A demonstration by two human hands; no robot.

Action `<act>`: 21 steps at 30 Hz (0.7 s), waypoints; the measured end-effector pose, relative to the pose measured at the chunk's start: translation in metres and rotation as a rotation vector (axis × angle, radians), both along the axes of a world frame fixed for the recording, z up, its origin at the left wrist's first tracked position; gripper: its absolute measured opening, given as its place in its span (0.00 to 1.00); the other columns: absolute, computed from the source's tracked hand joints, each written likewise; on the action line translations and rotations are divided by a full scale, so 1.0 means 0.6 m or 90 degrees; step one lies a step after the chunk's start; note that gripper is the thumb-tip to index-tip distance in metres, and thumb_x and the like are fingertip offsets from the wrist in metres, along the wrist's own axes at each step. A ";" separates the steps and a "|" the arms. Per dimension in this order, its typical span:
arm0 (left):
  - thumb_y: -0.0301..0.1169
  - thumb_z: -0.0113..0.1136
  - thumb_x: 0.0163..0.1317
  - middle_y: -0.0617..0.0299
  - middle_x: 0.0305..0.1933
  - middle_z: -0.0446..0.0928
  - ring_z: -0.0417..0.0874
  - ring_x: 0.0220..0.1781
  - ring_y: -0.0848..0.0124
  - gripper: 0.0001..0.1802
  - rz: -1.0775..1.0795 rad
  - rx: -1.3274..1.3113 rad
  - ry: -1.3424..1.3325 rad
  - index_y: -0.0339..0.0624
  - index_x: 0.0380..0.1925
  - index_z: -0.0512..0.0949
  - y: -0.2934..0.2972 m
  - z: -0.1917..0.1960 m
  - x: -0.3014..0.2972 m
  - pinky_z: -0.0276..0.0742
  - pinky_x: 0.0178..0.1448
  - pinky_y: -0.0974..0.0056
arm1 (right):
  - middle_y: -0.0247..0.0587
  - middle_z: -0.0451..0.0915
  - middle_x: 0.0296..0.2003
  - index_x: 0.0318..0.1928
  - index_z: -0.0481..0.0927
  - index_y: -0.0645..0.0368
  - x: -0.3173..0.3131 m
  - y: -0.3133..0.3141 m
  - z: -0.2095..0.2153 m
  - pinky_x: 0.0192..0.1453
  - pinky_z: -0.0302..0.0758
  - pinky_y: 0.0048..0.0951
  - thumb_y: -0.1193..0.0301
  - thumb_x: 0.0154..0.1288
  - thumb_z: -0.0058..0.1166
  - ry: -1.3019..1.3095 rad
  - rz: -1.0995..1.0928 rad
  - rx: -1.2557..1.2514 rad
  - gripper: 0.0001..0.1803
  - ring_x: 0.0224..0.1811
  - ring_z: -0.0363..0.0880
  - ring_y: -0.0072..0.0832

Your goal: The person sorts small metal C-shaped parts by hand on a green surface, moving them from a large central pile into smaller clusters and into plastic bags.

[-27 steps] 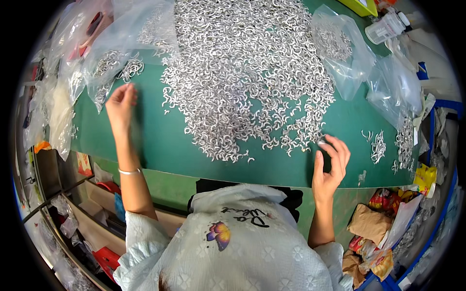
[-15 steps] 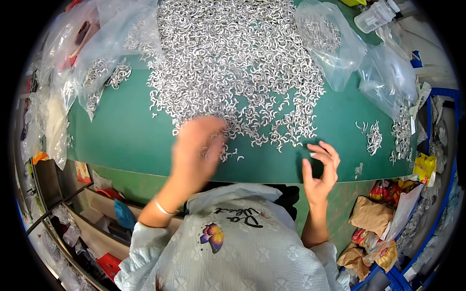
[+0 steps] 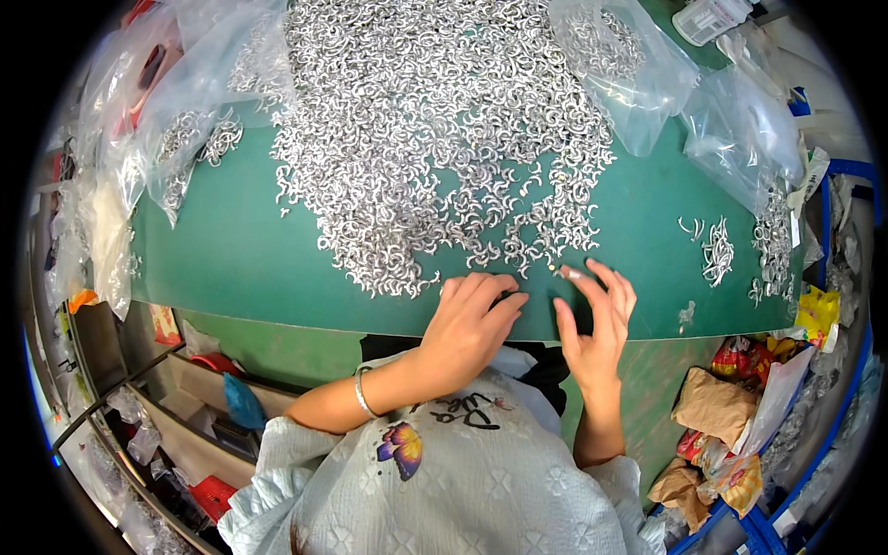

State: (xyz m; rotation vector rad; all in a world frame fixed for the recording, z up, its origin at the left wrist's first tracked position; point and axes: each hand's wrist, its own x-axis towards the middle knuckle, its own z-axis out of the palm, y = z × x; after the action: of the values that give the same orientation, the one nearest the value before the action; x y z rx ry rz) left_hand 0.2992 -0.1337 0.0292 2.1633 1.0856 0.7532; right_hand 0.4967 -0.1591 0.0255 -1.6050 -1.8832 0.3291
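Note:
Many small silvery crescent-shaped metal pieces (image 3: 435, 120) lie in a broad heap on the green tabletop (image 3: 231, 250). My left hand (image 3: 470, 328) is palm down near the table's front edge, just off the heap's near end. Its fingers are bent with gaps between them; the thumb is hidden, and no piece shows in it. To its right, my right hand (image 3: 599, 324) is open, the thumb apart from the fingers. Its index fingertip is close to a few stray pieces at the heap's near right edge. Nothing is visible in its grasp.
Clear plastic bags with metal pieces lie at the far left (image 3: 217, 65) and far right (image 3: 629, 83). A small separate pile (image 3: 717, 254) sits at the right. A clear jar (image 3: 710, 20) stands at the back right. Left below are drawers (image 3: 190, 398); right below, a paper bag (image 3: 712, 407).
My left hand has moved right and toward me, off the heap, baring the pieces it covered. My right hand has shifted slightly left, and the view has tilted a little.

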 end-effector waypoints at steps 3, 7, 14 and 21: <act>0.21 0.67 0.53 0.58 0.49 0.75 0.75 0.47 0.61 0.20 0.021 -0.016 -0.033 0.39 0.48 0.79 -0.006 0.001 -0.007 0.65 0.50 0.58 | 0.42 0.82 0.49 0.52 0.79 0.63 -0.020 -0.023 0.012 0.66 0.62 0.49 0.74 0.57 0.63 0.036 0.040 -0.042 0.20 0.58 0.76 0.42; 0.23 0.68 0.51 0.59 0.50 0.75 0.75 0.48 0.61 0.20 0.026 0.006 -0.014 0.40 0.47 0.79 -0.010 0.003 -0.007 0.65 0.51 0.57 | 0.45 0.82 0.49 0.51 0.79 0.65 -0.035 -0.026 0.011 0.63 0.64 0.45 0.77 0.59 0.59 0.113 0.063 -0.040 0.18 0.55 0.77 0.42; 0.24 0.68 0.51 0.61 0.45 0.74 0.75 0.47 0.62 0.21 0.036 0.029 0.035 0.41 0.47 0.79 -0.013 -0.009 -0.018 0.63 0.49 0.57 | 0.43 0.81 0.51 0.54 0.77 0.63 -0.045 -0.004 -0.006 0.58 0.63 0.42 0.79 0.59 0.58 0.052 0.039 -0.020 0.21 0.52 0.76 0.43; 0.24 0.65 0.54 0.59 0.46 0.74 0.75 0.47 0.62 0.20 0.052 0.037 0.052 0.39 0.49 0.78 -0.003 0.001 0.021 0.63 0.51 0.57 | 0.43 0.83 0.49 0.52 0.77 0.66 -0.042 -0.005 -0.006 0.59 0.64 0.43 0.80 0.62 0.56 0.079 -0.057 0.018 0.16 0.54 0.75 0.43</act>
State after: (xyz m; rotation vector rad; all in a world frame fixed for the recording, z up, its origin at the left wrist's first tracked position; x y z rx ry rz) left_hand 0.3116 -0.1353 0.0298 2.2278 1.2138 0.7467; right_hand 0.4718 -0.1622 0.0217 -1.6061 -1.7106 0.3546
